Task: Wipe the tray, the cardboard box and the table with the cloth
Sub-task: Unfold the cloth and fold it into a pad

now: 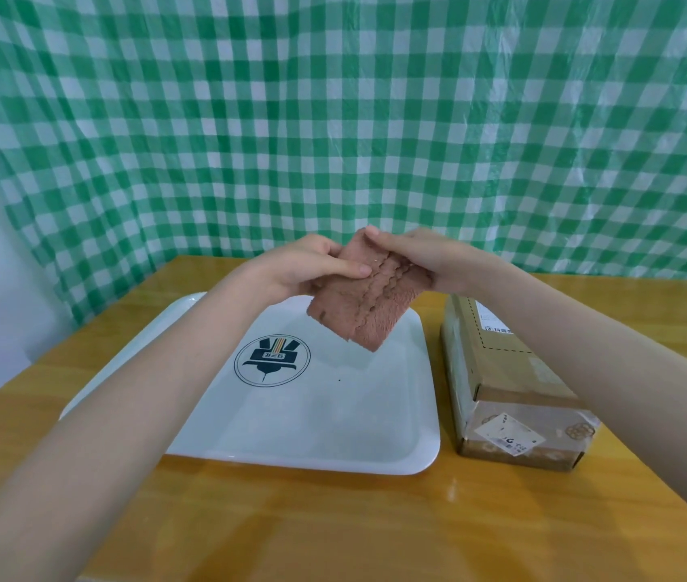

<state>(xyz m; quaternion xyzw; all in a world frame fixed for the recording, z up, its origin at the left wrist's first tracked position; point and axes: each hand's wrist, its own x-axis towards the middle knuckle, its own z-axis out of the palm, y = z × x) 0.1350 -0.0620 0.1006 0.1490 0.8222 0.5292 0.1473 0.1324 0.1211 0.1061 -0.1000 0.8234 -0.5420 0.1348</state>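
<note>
Both hands raised over the far end of the white tray (333, 426), sharing a folded pinkish-brown terry cloth (364, 304). Left hand (304, 268) gripped the cloth's left edge, thumb laid across its face, fingers curled behind. Right hand (425, 256) pinched the upper right edge, fingers closed over the fold. Cloth hung clear of the tray, lower corner pointing down toward the tray's round dark logo (272, 360). Tray lay flat on the wooden table (333, 531). Taped cardboard box (509, 384) lay just beside the tray's right rim, labels on its top and near end. Green-and-white checked sheet (333, 119) hung behind the table
</note>
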